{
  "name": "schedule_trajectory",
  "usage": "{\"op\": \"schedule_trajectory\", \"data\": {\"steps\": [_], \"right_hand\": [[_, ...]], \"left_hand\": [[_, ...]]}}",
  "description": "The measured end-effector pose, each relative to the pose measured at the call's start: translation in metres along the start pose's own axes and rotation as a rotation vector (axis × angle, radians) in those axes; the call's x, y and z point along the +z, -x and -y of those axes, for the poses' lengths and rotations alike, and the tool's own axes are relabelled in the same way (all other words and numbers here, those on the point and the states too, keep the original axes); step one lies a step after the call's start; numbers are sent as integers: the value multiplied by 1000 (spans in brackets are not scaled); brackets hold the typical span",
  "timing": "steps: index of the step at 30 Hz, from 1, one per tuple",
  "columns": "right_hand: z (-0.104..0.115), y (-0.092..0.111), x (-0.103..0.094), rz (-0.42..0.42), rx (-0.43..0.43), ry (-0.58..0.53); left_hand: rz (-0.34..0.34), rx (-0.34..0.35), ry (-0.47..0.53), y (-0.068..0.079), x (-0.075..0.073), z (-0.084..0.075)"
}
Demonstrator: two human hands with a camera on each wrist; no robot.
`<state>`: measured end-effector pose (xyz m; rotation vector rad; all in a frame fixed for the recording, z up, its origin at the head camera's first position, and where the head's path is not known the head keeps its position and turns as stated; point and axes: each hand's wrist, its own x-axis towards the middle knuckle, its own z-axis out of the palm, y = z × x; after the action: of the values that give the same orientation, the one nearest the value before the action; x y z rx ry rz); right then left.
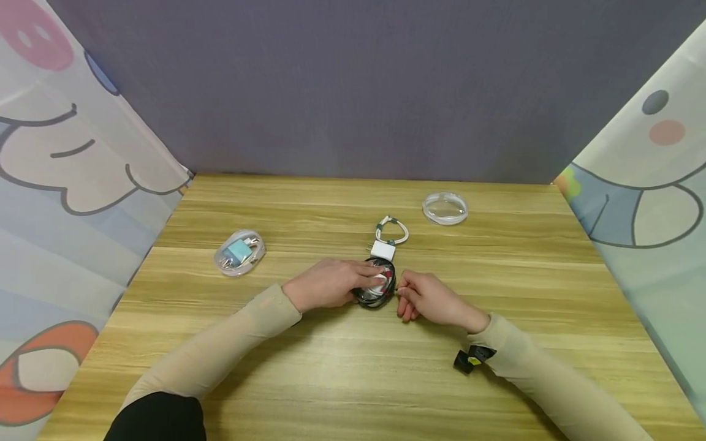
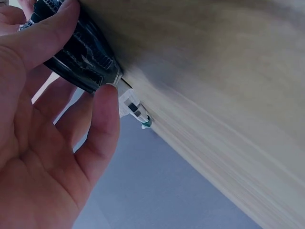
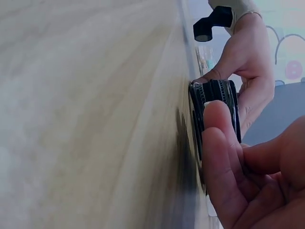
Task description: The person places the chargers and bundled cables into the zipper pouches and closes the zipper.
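A round clear pouch with black trim (image 1: 375,301) sits on the table at the centre, with white and red items showing through its top. My left hand (image 1: 331,283) grips its left side, fingers spread over the top. Zipper teeth run along the pouch's side wall (image 3: 217,90) in the right wrist view. At its right edge my right hand (image 1: 427,297) has thumb and forefinger pinched together on the small zipper pull, which the fingers mostly hide. Just behind the pouch lie a white charger plug (image 1: 383,250) and a looped white cable (image 1: 406,234) with green ties.
On the left of the wooden table (image 1: 342,380) is a clear round pouch (image 1: 222,262) holding a light blue block and cables. Another clear round pouch (image 1: 445,219) with white trim lies at the back right. A grey panel (image 1: 353,92) rises behind the table.
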<state>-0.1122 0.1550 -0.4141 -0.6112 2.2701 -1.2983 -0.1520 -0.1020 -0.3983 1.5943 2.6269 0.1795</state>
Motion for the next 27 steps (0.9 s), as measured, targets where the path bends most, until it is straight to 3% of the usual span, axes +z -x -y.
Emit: {"op": "schedule_trajectory", "data": {"steps": [9,16,21,24,27], "right_hand": [[-8,-2,-5,-31,16,-69],[-12,-15,-12,-78,30,-118],[-14,-26,-15,-103,46,-123],[-13,-29,-15,-98,48,-110],[-13,-28,-17,-94,42,-72]], "left_hand": [[-22,46,-88,0,0,-2],[-53,69,-181,2,3,-1],[-114,144,-235,0,5,1],[-136,173,-211,-1,6,2],[-127,132,-139,-2,6,1]]}}
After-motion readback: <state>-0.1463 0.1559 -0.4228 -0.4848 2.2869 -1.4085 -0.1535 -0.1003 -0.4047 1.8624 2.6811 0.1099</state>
